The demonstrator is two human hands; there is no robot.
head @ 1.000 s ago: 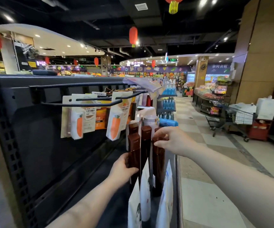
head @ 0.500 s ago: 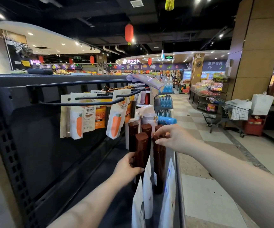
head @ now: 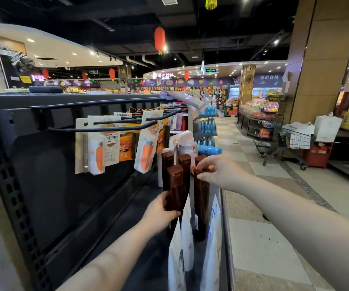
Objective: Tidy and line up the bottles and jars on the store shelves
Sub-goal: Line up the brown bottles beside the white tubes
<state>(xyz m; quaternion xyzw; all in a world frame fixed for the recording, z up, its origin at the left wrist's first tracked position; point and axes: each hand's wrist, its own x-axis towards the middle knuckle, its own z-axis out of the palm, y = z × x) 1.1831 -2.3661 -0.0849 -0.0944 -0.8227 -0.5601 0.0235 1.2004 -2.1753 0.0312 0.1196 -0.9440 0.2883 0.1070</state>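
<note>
On the shelf [head: 140, 208] near its right edge: lining up brown bottles. Left hand [head: 159, 215] wrapped round the near-left bottle [head: 174, 185]; right hand [head: 222, 173] pinching the near-right bottle's cap [head: 201, 172]. Next, probably: squaring both with the far ones.

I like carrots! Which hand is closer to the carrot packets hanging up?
Left. The left hand grips a brown bottle just below and right of the carrot packets. The right hand is further right, on another bottle's cap.
</note>
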